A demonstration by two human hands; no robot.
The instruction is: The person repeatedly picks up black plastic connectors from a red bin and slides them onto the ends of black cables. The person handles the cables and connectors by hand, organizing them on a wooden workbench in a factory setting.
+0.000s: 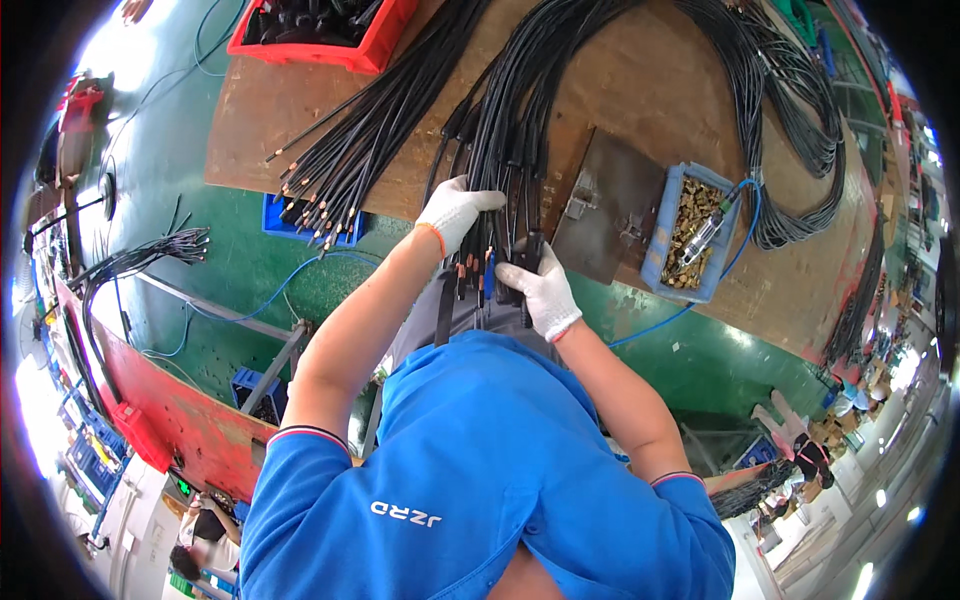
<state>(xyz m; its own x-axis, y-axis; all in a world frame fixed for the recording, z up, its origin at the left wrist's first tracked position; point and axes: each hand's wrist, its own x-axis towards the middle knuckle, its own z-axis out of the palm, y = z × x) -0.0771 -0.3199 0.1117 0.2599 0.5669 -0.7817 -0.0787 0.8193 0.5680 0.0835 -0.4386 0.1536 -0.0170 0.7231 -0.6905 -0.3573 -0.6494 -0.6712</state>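
Note:
My left hand [455, 212], in a white glove, is closed around a thick bundle of black cables [510, 130] that hangs over the front edge of a brown wooden bench [640, 80]. My right hand [543, 290], also gloved, grips a black connector [528, 262] at the lower ends of the same bundle. The cable ends show copper tips and a blue piece between my hands. The bundle runs up and across the bench, curving to the right.
A second bundle of black cables with copper tips [350, 160] lies to the left. A blue bin of brass fittings [690, 232] holds an air tool on a blue hose. A red tray [320, 30] sits at the bench's far left. The floor is green [250, 270].

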